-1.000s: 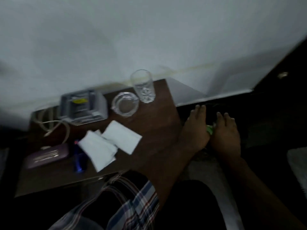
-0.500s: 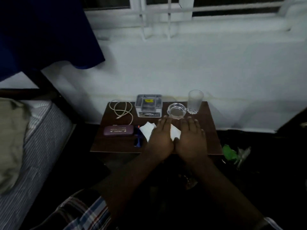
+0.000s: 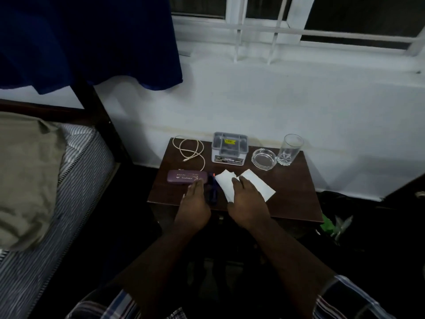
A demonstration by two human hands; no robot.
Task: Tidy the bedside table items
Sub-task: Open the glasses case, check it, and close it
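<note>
Papers (image 3: 257, 184), two white sheets, lie loose and overlapping on the tabletop (image 3: 294, 199), just in front of the organizer (image 3: 229, 147), and we judge the tidying barely begun. Our right hand (image 3: 247, 201) rests on the left sheet with its fingers (image 3: 236, 183) relaxed and fairly straight, grasping nothing that we can see. Our left hand (image 3: 194, 203) hovers left of the sheets, fingers straight and released, their tips at the near edge of the case (image 3: 187, 177). Between our hands lies a dark blue object (image 3: 212, 192) that we cannot identify. The case lies left of and in front of the organizer, its long axis running left to right. The right sheet runs diagonally, from its far corner near the organizer toward the front right. A cable (image 3: 192, 151) sprawls in loose loops left of the organizer; an ashtray (image 3: 264, 158) and a glass (image 3: 289, 149) stand to its right. Left to do, in our view: gather the sheets, coil the cable, straighten the rest.
</note>
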